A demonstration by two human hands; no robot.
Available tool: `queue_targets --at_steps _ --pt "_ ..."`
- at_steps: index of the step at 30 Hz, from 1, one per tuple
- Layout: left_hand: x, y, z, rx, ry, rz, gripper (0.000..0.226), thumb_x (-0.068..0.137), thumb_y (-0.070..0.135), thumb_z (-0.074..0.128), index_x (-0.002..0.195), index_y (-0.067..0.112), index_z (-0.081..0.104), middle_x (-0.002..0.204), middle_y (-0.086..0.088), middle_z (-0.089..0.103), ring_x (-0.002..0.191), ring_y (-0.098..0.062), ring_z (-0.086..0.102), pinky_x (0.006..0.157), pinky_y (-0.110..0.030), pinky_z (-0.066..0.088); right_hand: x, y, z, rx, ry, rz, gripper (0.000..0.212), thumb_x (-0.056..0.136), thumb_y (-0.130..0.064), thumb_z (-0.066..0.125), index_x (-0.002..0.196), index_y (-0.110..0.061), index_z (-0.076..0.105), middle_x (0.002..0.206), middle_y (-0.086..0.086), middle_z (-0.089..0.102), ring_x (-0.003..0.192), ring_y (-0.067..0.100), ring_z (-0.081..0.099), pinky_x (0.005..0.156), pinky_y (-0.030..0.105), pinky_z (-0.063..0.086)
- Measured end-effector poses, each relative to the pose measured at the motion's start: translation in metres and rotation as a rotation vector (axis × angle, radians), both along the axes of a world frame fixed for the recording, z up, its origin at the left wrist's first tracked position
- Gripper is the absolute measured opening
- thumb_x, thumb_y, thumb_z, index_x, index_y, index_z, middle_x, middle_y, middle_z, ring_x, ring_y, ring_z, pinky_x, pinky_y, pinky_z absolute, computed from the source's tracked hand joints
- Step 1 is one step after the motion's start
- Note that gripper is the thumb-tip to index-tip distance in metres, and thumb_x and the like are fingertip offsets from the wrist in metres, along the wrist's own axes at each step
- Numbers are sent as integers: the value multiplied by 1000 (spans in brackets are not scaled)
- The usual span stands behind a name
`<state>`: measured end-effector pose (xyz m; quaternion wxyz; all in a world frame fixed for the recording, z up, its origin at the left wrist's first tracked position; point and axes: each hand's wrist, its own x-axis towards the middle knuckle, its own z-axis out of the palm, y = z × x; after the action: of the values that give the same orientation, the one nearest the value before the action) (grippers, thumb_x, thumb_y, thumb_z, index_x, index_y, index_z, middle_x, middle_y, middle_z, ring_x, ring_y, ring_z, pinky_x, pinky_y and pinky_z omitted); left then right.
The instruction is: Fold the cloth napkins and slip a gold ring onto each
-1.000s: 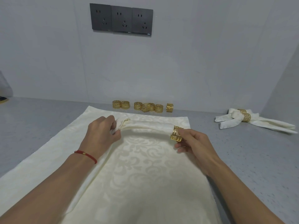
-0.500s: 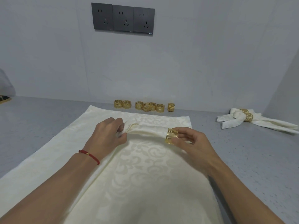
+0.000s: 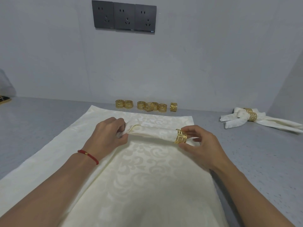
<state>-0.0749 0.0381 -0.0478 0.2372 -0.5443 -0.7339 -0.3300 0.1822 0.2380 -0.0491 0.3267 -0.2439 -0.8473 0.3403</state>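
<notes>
Done napkins (image 3: 255,119) w/ rings lie at table (image 3: 41,122) right edge. Left hand (image 3: 108,136) grips napkin (image 3: 154,133) roll; right hand (image 3: 201,145) pinches ring (image 3: 181,136) at its end. 7 spare rings (image 3: 147,106) at back edge.

Even soft light, faint shadows, wide-angle edge bending, slight softness

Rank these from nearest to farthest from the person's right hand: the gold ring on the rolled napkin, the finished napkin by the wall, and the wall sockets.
1. Gold ring: pinched by the right hand, at the roll's right end.
2. Finished napkin: on the counter, off to the right.
3. Wall sockets: high on the wall, up and left.
</notes>
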Motion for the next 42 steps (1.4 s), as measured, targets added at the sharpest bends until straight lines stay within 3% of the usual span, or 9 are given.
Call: queue_targets --at_steps 3,7,11,15,20,25,30,36,42 --pt "0 0 0 -4 34 -36 31 64 12 77 66 16 47 62 7 47 57 -13 40 50 -22 33 0 -1 2 -23 0 31 46 76 -13 88 109 -37 69 107 -27 72 103 -2 67 98 34 52" --pt "1 1 -1 -49 54 -7 33 62 4 81 67 12 50 62 6 45 56 -16 42 51 -18 30 2 -4 6 22 -36 64 46 74 -14 90 108 -38 69 107 -29 71 105 -5 64 98 28 50" --pt "5 3 -1 -65 101 -6 36 57 0 82 67 11 49 63 6 41 56 -17 39 49 -19 29 -2 -12 6 135 -107 99 41 74 -31 90 109 -39 69 105 -32 69 106 -8 62 95 17 44" --pt "16 10 1 -67 204 -5 36 51 -6 76 64 11 47 61 3 39 60 -14 31 51 -15 20 -11 -18 2 257 -167 64 41 78 -50 81 115 -42 64 108 -24 69 108 -1 60 100 33 46" --pt "39 21 0 -33 316 -86 31 54 -9 70 64 10 47 58 0 44 65 -16 34 57 -25 24 -22 -34 7 345 -196 25 53 77 -75 55 119 -42 59 107 -20 69 105 9 61 97 33 45" --pt "40 22 7 -54 346 -57 41 53 -12 69 65 14 40 55 0 38 57 -20 32 55 -26 25 -19 -39 19 524 -233 -26 36 86 -54 66 115 -34 63 102 -18 70 90 9 63 87 29 41" --pt "36 17 9 -53 288 48 44 41 -13 74 59 10 41 51 -1 38 58 -15 23 55 -14 3 -9 -28 16 328 -216 39 39 76 -57 65 110 -40 58 100 -24 68 92 4 66 82 37 55" --pt "42 19 8 7 310 36 40 43 -14 73 59 9 44 53 -3 41 56 -17 26 58 -26 9 -7 -22 11 208 -162 118 40 77 -39 85 110 -38 64 105 -29 69 106 -11 61 92 20 50" --pt "42 22 2 -34 392 -33 40 55 -12 66 66 14 39 58 1 34 58 -20 32 59 -28 23 -11 -26 11 270 -192 135 40 77 -48 81 113 -40 64 106 -27 70 105 -10 62 92 25 52"
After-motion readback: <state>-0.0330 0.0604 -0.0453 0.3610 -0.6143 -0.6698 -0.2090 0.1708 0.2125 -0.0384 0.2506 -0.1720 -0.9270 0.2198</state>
